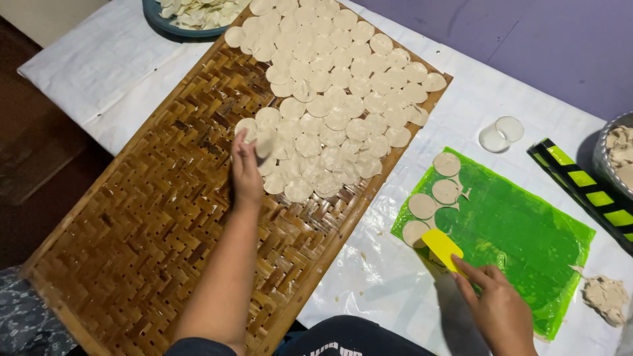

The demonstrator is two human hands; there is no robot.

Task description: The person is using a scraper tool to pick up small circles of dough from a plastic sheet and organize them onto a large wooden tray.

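- A pale dough disc [266, 142] is pinched at the fingertips of the left hand [245, 173]; it sits at about 1 o'clock from the knuckles, its lower edge tucked behind the fingers [241, 146], and it hangs just over the edge of the laid-out discs.
- The left hand's fingers are closed on that disc; the forearm runs down toward 6 o'clock across the woven bamboo tray [151, 217].
- The laid-out discs [336, 99] cover the tray's upper half in overlapping rows, running from the hand out toward 1 o'clock; the tray's lower half toward 7 o'clock shows bare weave.
- The right hand [498, 310] grips a yellow scraper [442, 249]; the fingers are clenched round its lower end, and the blade points toward 11 o'clock from the hand.
- The scraper's tip touches the lowest of four cut discs [422, 206] on a green plastic sheet [521, 244]; these lie in a line toward 12 o'clock from the blade.
- At 3 o'clock from the sheet lies a lump of dough scraps [605, 298]; at 12 o'clock, a clear round cutter [501, 133] on the white table cover [99, 72].
- A black and yellow-green striped bar [583, 184] lies at 2 o'clock from the sheet; a blue bowl of dough pieces [188, 16] stands at the tray's far corner.
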